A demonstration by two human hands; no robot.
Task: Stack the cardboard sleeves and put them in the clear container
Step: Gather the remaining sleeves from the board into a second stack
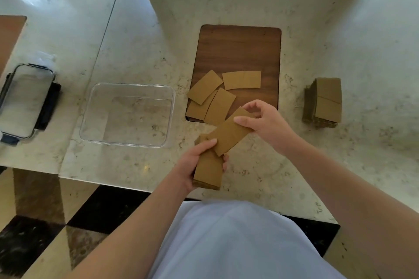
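So we're somewhere in the middle of this one, we'd say. Our left hand point(192, 165) has its fingers and thumb wrapped around a small stack of sleeves point(208, 170), held just above the near edge of the marble counter point(340, 41). Our right hand point(263, 120) pinches a single sleeve point(229, 135) by its far end, thumb on top and fingers underneath, and that sleeve lies crosswise over the top of the stack, touching it but not squared up.

What's left: about four loose sleeves point(213, 97) sit scattered and overlapping on the near end of the wooden board point(240, 52), so those need gathering. There's also a tidy pile of sleeves point(324, 102) off to the right on the counter, well apart from the board. We can't tell if that counts as finished stacking or spare stock.

The clear container point(128, 115) sits to the left of the board with nothing in it, so the putting-in part isn't started. A lidded container point(25, 102) sits further left.
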